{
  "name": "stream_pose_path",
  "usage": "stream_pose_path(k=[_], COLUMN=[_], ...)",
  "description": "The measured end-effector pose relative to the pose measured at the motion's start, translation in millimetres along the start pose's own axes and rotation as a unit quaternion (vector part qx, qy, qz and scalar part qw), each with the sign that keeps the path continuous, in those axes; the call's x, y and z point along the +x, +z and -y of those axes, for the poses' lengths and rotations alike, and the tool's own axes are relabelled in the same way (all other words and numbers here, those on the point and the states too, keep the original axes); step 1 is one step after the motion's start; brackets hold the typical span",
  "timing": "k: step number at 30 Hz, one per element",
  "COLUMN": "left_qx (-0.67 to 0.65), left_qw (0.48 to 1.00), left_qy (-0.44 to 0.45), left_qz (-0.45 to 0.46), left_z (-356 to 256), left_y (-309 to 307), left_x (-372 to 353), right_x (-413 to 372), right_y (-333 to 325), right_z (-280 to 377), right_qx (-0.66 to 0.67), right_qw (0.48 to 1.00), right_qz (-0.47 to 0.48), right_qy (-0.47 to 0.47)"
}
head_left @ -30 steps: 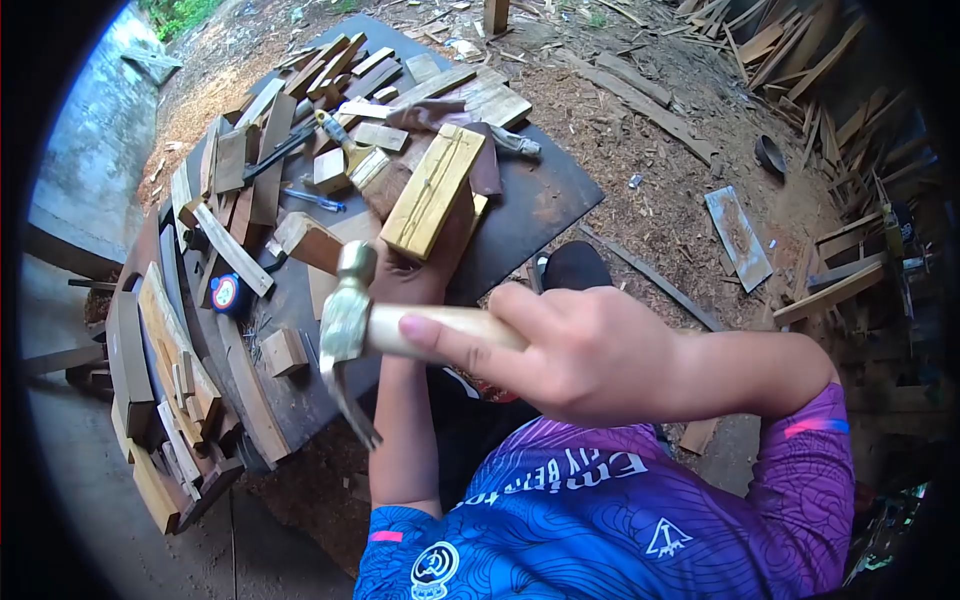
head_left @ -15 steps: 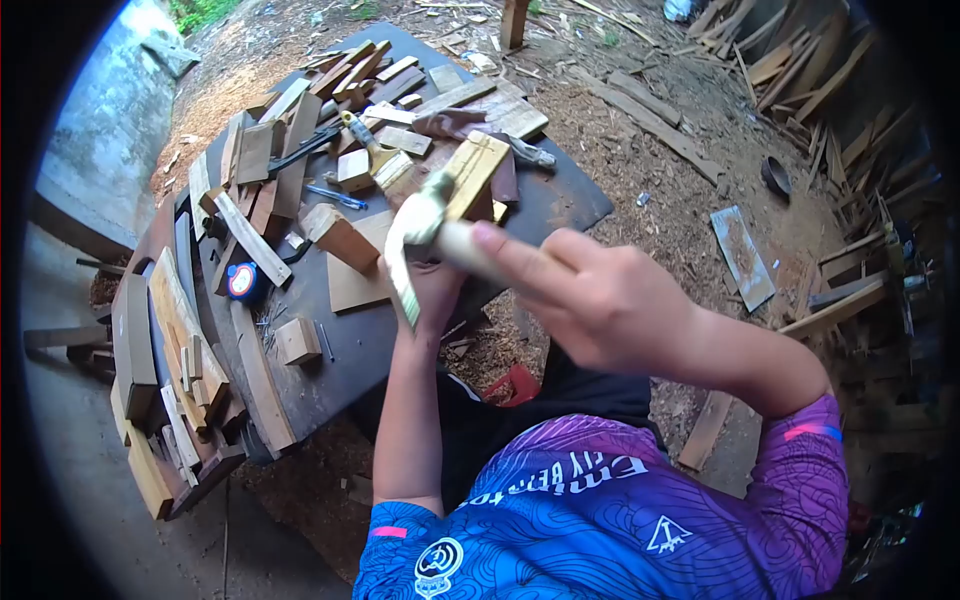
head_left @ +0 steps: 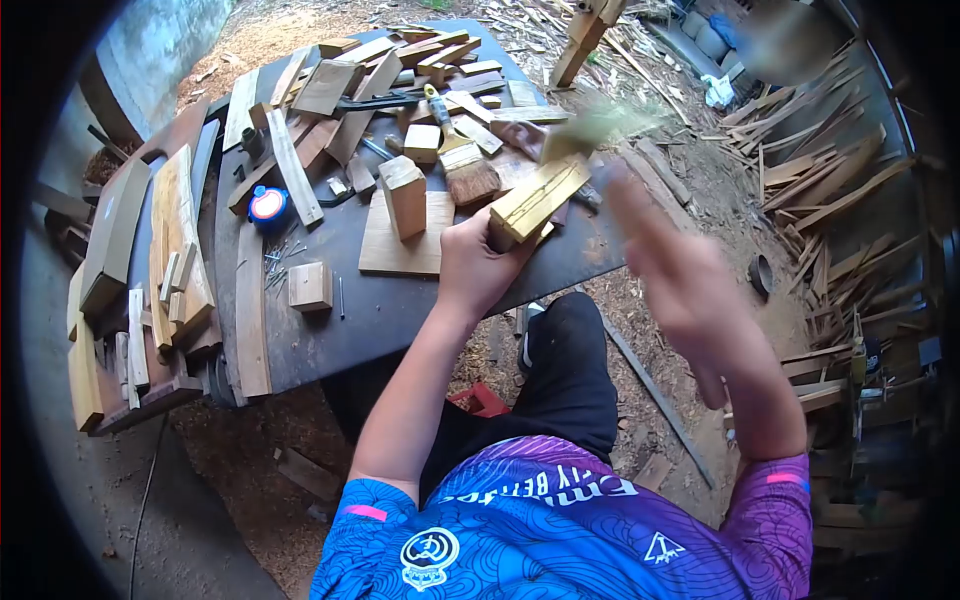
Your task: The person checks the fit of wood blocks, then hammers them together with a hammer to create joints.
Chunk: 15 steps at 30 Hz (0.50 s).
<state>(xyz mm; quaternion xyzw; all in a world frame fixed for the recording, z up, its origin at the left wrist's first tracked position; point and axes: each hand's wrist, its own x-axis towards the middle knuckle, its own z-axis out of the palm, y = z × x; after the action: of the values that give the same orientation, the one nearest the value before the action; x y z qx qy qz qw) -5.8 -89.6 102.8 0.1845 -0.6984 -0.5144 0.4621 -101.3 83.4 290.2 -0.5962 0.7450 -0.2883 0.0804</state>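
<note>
Since the earlier frame our right hand (head_left: 680, 270) has swung up and away from the wooden block (head_left: 540, 195). The hammer (head_left: 600, 125) is now a pale blurred streak above and just beyond the block. Motion smears that hand, so we cannot tell how far its fingers are closed or whether they wrap the handle. Its forearm rises steeply from a purple sleeve to the right of the block. Our left hand (head_left: 478, 268) is closed around the block's near end, arm stretched straight forward. It holds the block slanted at the near edge of the dark table (head_left: 400, 315). Just left of the block lies a paintbrush (head_left: 462, 160). Farther left a short upright offcut (head_left: 405, 195) stands on a flat board (head_left: 395, 250).
</note>
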Motion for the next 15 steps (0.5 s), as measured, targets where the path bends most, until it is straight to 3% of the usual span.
stream_pose_path(k=[3,7,10,12,15], left_qx=[-0.001,-0.015,0.007,0.008,-0.006], left_qw=[1.000,1.000,1.000,1.000,0.999], left_qy=[0.024,0.011,0.008,-0.002,0.040], left_qz=[0.005,0.002,0.008,-0.006,-0.020], left_z=[1,0,5,3,5], left_y=[1,0,-1,-2,1], left_x=[3,2,1,0,5], right_x=[3,-15,-15,-17,-11], right_y=[-11,-14,4,16,3], right_z=[11,48,35,4,4], right_qx=[-0.011,0.042,0.048,0.018,0.133], right_qw=[0.998,0.991,0.986,0.998,0.966], right_qz=[0.041,-0.126,-0.160,-0.016,0.038], right_qy=[0.052,0.027,0.002,0.055,0.219])
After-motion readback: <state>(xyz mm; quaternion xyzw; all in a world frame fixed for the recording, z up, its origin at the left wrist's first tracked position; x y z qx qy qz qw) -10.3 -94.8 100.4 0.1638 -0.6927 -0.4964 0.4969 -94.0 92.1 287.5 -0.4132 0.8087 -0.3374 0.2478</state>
